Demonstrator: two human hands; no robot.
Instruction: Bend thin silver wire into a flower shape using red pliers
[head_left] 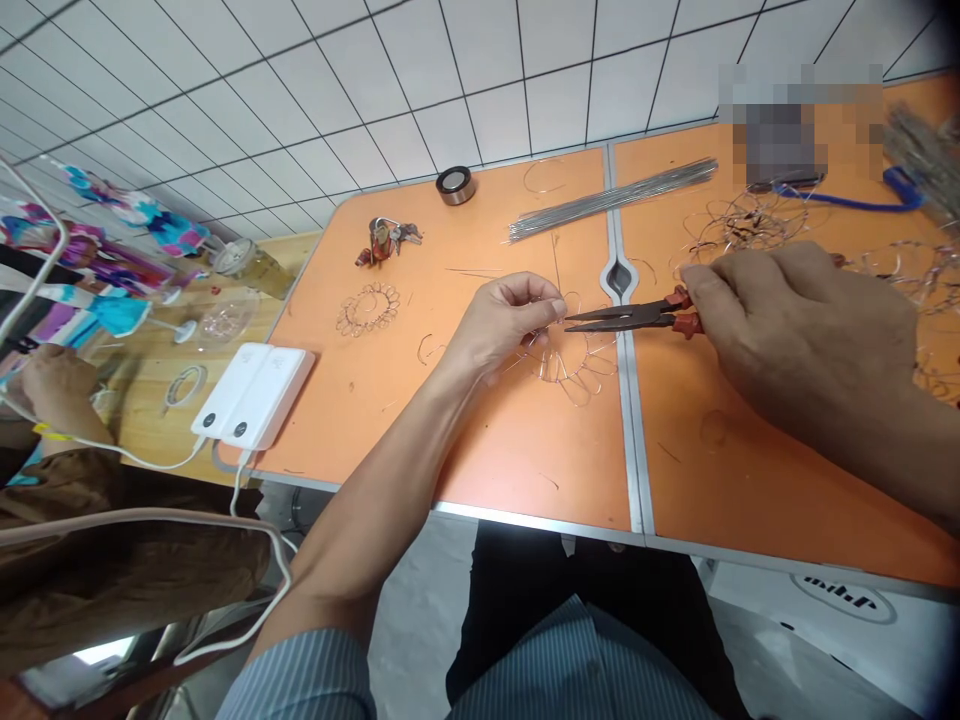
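My left hand (504, 322) pinches the top edge of a thin looped wire flower (574, 365) that hangs just above the orange table (487, 440). My right hand (787, 320) grips the red handles of long-nose pliers (634, 316). The pliers' dark jaws point left and their tip meets the wire right at my left fingertips. A finished wire flower (367, 307) lies flat on the table further left.
A bundle of straight wires (611, 198) lies at the back, with a tape roll (455, 185) and keys (386, 240) nearby. Tangled wire pieces (750, 222) sit at the right. Two white power banks (253, 395) rest at the left edge. Another person's hand (45, 385) is far left.
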